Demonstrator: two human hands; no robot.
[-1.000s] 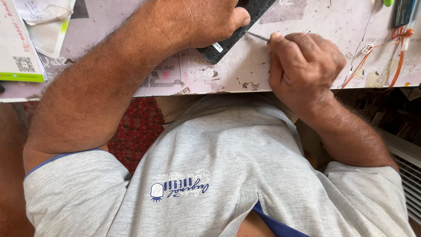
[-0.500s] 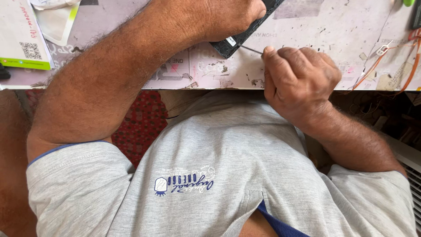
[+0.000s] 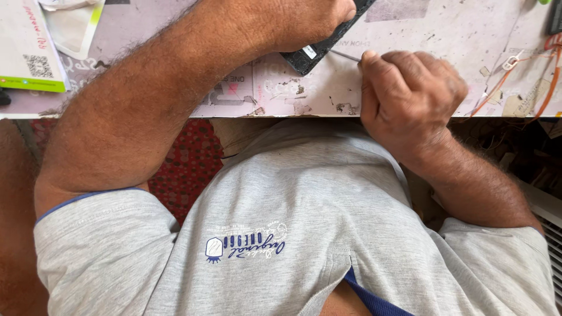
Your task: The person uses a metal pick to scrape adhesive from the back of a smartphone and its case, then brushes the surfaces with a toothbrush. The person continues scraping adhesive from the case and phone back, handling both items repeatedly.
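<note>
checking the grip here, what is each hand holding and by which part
The left hand presses the flat black device down near its lower corner. The right hand grips a thin metal tool by its handle end, which the fist hides.

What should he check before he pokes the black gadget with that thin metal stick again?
1. Left hand presses the black gadget down on the table: ok.
2. Right hand grips the thin metal tool: ok.
3. Tool tip at the gadget's corner: ok, though actual contact is too small to tell.
4. Orange wires away from the hands: ok.
5. Whole gadget in view: not ok, cut off at the top.
</note>
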